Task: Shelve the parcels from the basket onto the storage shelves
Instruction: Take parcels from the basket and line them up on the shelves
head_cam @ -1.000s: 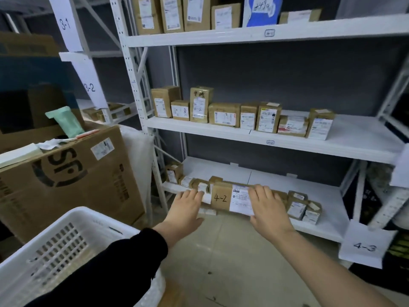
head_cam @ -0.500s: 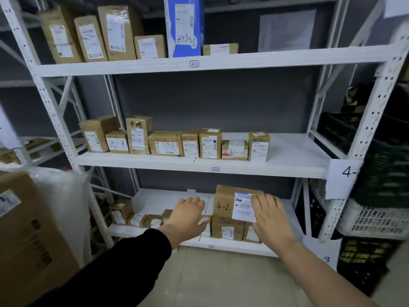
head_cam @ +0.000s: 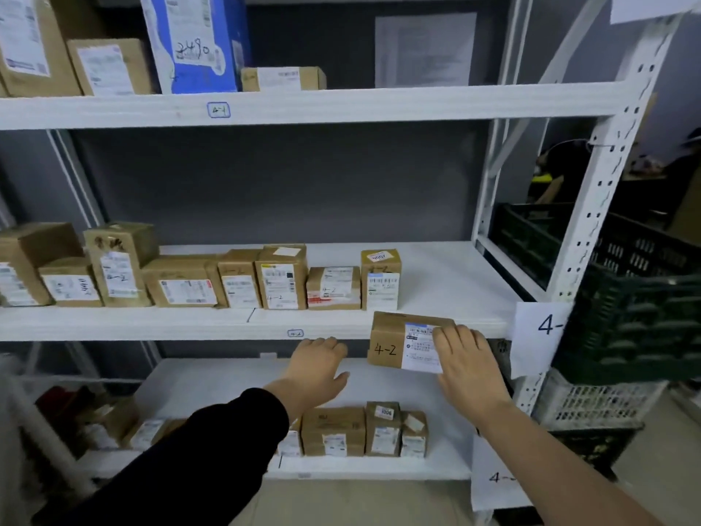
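White rack [head_cam: 591,206] with three shelves, the middle shelf [head_cam: 447,282] taken as landmark. On it, a row of brown parcels [head_cam: 280,277] running from its left end to past the middle, its right part bare. Right of it, a dark green crate [head_cam: 637,298]. Level with its front edge, a box [head_cam: 407,345] marked 4-2, off the board. Right hand [head_cam: 468,368] flat against the box's label side, fingers spread, grip behind not visible. Left hand [head_cam: 316,368] below the edge, open, fingers together, just left of the box, not touching.
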